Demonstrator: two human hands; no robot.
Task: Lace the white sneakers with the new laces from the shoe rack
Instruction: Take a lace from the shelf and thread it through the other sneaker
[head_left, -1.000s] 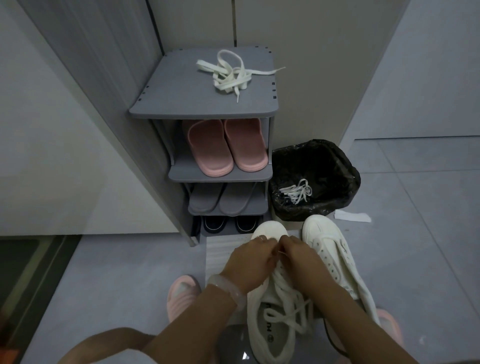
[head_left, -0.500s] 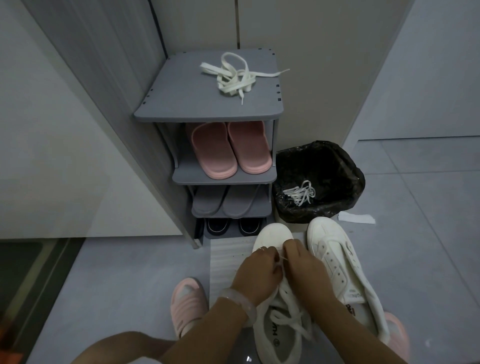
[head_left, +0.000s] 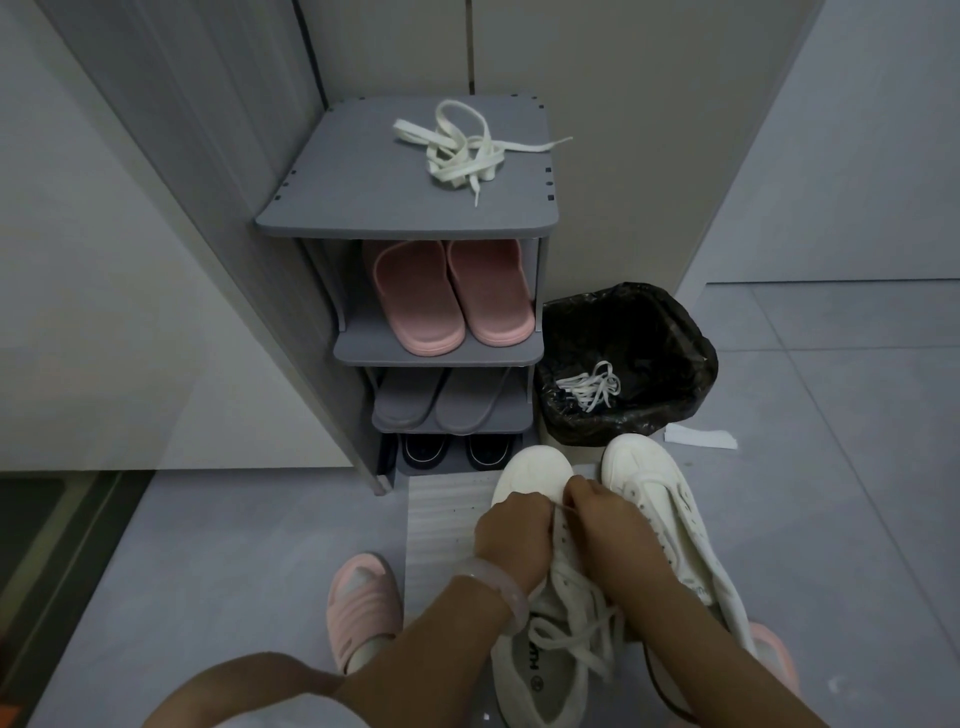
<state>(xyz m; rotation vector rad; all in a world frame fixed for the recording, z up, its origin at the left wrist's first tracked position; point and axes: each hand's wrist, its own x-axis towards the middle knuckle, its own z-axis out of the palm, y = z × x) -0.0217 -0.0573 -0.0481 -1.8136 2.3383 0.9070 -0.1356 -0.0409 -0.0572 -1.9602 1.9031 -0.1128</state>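
Sneaker (head_left: 530, 470) lengthwise, toe toward shoe rack (head_left: 410, 218), under both hands (head_left: 563, 525)

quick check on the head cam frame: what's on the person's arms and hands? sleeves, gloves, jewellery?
Both forearms are bare, with no sleeves in view and no gloves. The left hand has a translucent pale pink bangle round its wrist. The right hand shows nothing worn at the wrist. The light is dim, so whether any rings are worn cannot be told.
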